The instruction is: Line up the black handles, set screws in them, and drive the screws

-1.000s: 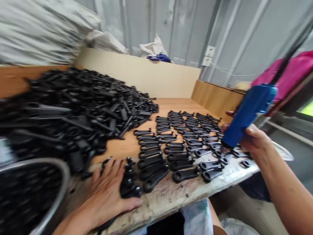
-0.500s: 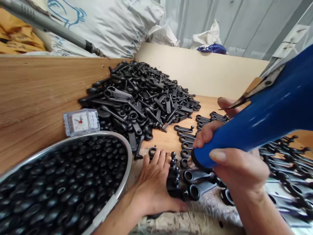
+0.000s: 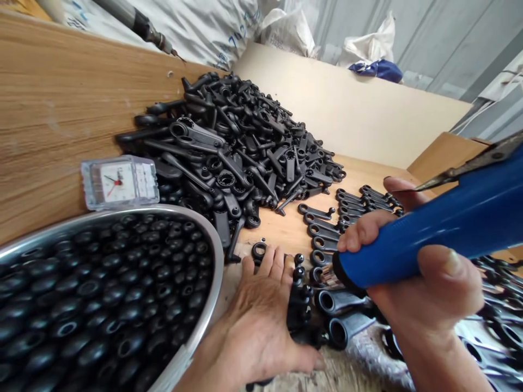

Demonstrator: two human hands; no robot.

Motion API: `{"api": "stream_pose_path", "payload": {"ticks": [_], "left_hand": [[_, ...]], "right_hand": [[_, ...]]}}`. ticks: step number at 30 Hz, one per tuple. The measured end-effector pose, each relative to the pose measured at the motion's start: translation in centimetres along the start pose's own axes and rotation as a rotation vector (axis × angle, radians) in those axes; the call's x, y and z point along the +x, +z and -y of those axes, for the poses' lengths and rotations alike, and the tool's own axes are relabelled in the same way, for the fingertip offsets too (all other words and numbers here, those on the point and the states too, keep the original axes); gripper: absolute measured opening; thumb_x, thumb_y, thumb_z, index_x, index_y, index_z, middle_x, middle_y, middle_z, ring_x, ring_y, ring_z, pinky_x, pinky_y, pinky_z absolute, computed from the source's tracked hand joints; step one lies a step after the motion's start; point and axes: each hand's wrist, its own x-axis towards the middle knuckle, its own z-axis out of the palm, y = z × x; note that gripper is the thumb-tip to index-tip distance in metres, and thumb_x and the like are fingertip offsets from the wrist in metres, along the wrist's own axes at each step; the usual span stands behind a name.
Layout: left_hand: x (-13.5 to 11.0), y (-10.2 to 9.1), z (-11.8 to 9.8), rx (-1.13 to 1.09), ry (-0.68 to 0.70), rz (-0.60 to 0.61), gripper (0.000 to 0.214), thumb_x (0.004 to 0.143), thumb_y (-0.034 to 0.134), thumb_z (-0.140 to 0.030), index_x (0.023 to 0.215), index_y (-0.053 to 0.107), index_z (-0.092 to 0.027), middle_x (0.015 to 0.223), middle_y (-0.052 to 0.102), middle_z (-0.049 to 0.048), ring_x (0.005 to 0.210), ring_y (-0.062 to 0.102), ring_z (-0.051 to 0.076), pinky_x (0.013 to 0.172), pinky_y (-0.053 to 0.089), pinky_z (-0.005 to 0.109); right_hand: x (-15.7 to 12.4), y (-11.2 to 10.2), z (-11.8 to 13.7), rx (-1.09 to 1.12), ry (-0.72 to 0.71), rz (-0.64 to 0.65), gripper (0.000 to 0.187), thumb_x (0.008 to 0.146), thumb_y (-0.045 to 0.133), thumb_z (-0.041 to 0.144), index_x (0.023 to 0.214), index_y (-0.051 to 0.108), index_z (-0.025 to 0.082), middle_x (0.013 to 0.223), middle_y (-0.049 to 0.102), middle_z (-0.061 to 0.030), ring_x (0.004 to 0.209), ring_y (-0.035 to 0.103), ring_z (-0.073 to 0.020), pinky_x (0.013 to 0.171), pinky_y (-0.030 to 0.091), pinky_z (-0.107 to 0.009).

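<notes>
My left hand (image 3: 261,310) spans a row of black crank handles (image 3: 302,305), its fingers over the far end and its thumb at the near end. Small ball-tipped pins stick up beside the fingers. In my right hand (image 3: 429,283) is a blue cylindrical tool (image 3: 441,218) with a black rim. Its end points down and left toward the pins, and coppery strands show at the mouth. Close below that end lie crank handles with large ring ends (image 3: 339,329). The undersides of my left fingers are hidden.
At the left stands a metal-rimmed bowl (image 3: 218,261) of black oval knobs, with a small clock (image 3: 118,182) behind it. Beyond is a big heap of crank handles (image 3: 245,147). More lie in rows (image 3: 322,234) on the wooden surface. A grey power driver (image 3: 147,30) hangs at upper left.
The view has shifted and tilted somewhat. My right hand and the blue tool appear a little farther right. My left hand stays on the same row of crank handles.
</notes>
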Motion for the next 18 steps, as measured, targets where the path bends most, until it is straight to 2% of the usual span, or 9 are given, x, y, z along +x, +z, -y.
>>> {"api": "stream_pose_path", "payload": {"ticks": [5, 10, 18], "left_hand": [[0.3, 1.1, 0.3, 0.045, -0.02, -0.069, 0.127, 0.046, 0.053, -0.084, 0.141, 0.02, -0.005, 0.145, 0.005, 0.0253, 0.135, -0.002, 0.039, 0.104, 0.003, 0.065], [0.1, 0.6, 0.1, 0.025, -0.01, -0.007, 0.123, 0.052, 0.05, -0.083, 0.14, 0.018, -0.003, 0.144, 0.004, 0.0265, 0.135, -0.002, 0.038, 0.104, 0.004, 0.065], [0.3, 1.7, 0.7, 0.051, 0.011, -0.075, 0.125, 0.051, 0.045, -0.088, 0.141, 0.021, -0.004, 0.145, 0.008, 0.0269, 0.134, 0.002, 0.041, 0.104, 0.001, 0.064]], "right_hand": [[0.0, 0.0, 0.1, -0.005, -0.002, -0.021, 0.048, 0.056, 0.074, 0.042, 0.099, 0.063, 0.024, 0.055, 0.058, 0.0018, 0.048, 0.054, -0.0161, 0.046, 0.045, -0.03], [0.0, 0.1, 0.1, -0.004, 0.0, -0.021, 0.047, 0.057, 0.073, 0.041, 0.099, 0.063, 0.024, 0.055, 0.057, 0.0019, 0.048, 0.053, -0.0153, 0.047, 0.046, -0.03], [-0.2, 0.1, -0.2, -0.01, -0.001, -0.013, 0.05, 0.055, 0.074, 0.039, 0.101, 0.062, 0.024, 0.056, 0.058, 0.0021, 0.047, 0.054, -0.0165, 0.047, 0.045, -0.031]]}}
